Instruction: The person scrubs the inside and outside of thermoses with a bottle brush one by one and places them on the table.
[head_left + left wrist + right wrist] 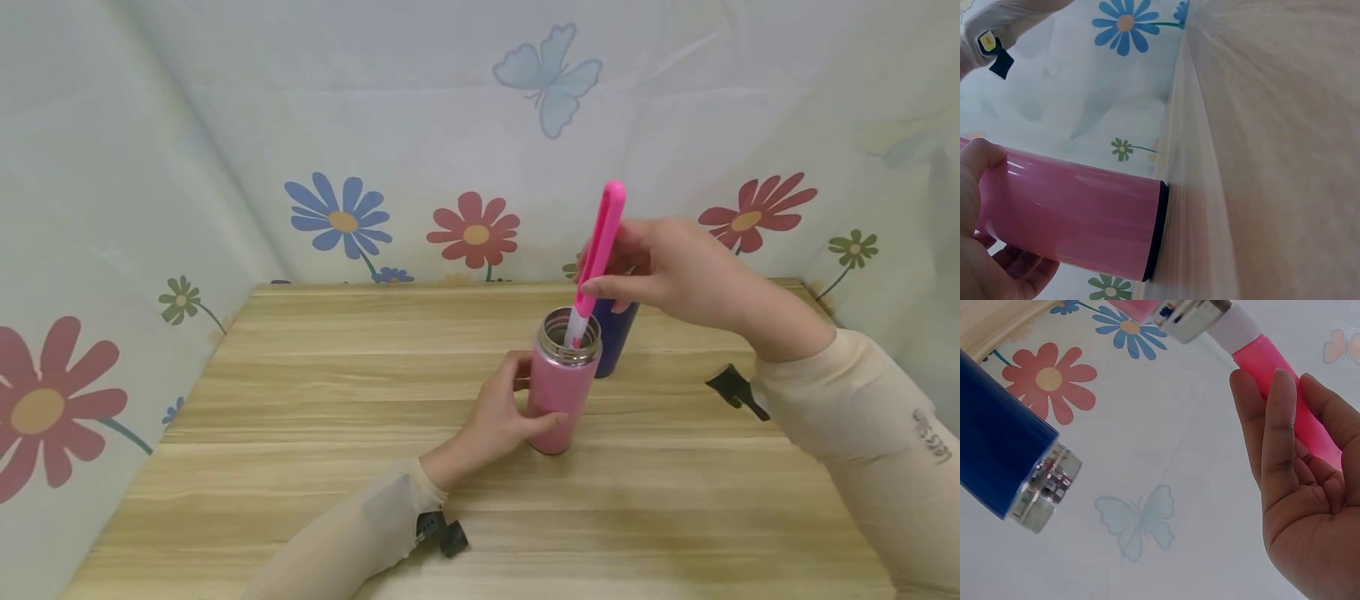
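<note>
My left hand (491, 417) grips the side of a pink bottle (561, 387), which stands on the table with its steel mouth uncovered. In the left wrist view, the bottle's dark base (1157, 231) meets the tabletop. Above it, my right hand (678, 271) pinches the long pink handle of a bottle brush (602, 242) between thumb and fingers. The brush's white neck (1235, 330) goes down into the bottle's mouth; its lower end is hidden inside. A dark blue bottle (617, 333) stands just behind the pink one, partly covered by it and my right hand.
A light wood-grain table (337, 367) lies under both bottles. Its back edge meets a white curtain (420, 108) printed with flowers and a butterfly. Black straps with small clips (450, 537) hang at both sleeves. The blue bottle's steel neck (1047, 487) is near my right hand.
</note>
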Available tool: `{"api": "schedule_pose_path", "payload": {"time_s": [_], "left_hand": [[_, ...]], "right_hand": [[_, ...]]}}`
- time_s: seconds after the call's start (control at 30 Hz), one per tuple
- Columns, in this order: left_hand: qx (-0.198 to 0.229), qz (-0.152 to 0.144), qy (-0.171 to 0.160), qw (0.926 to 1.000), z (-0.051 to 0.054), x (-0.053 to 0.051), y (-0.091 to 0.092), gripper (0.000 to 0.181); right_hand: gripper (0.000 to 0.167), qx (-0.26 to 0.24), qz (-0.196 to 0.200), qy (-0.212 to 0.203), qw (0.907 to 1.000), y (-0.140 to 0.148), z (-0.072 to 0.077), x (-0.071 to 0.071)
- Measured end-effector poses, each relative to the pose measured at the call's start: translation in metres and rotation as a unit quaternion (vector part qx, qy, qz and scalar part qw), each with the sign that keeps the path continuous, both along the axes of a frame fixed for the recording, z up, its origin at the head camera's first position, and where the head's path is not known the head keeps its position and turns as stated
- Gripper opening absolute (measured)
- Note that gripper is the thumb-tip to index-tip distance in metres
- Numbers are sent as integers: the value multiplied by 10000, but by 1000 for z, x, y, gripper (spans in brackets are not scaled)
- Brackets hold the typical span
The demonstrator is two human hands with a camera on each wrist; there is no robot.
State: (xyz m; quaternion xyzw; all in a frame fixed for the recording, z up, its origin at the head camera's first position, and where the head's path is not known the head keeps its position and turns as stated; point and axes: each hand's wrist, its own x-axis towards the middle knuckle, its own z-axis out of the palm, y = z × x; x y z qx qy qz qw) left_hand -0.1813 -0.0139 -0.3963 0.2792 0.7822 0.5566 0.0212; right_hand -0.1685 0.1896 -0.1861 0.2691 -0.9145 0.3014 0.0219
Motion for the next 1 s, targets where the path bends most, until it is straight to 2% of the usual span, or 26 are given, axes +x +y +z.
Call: {"api": "schedule_pose_path", "payload": {"time_s": [0.27, 0.5, 0.73, 1.0], "left_hand": [[0, 21, 21, 10000, 1, 0, 1, 70], [-1, 21, 43, 10000, 0, 0, 0, 70], [-23, -46, 9, 10000, -3, 0, 0, 70], [0, -1, 151, 9999, -2, 0, 0, 69]], "right_hand": [[24, -161, -114, 320, 9993, 2, 12, 2], [23, -367, -91, 366, 9986, 2, 19, 5], [21, -157, -172, 634, 9977, 1, 24, 8], [23, 26, -328, 847, 9959, 3, 28, 9]]}}
